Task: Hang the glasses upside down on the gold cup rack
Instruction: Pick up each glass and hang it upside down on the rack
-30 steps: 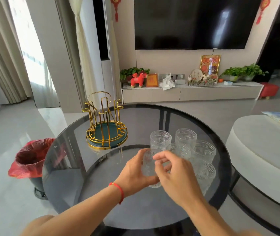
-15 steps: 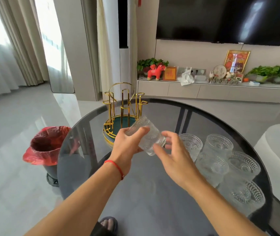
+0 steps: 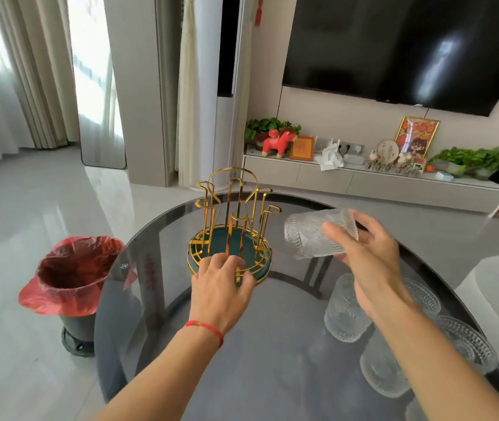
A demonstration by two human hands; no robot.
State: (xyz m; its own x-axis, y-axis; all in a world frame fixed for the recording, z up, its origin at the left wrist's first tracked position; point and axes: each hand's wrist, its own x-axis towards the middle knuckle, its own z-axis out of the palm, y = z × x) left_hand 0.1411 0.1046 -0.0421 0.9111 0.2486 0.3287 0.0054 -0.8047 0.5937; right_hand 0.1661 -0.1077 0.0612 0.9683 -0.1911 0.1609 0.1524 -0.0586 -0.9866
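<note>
While the glass [image 3: 318,235] was held sideways in the right hand [image 3: 372,253] beside the gold cup rack [image 3: 233,214] (base gripped by left hand [image 3: 221,287]), a slip was risked. Prongs [image 3: 268,209] could be struck if misaligned.

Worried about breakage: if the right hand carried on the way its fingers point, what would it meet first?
Probably the gold cup rack: the right hand holds a glass sideways, and the rack's nearest upright peg stands just left of it. Depth is unclear, so the glass might pass in front.
</note>
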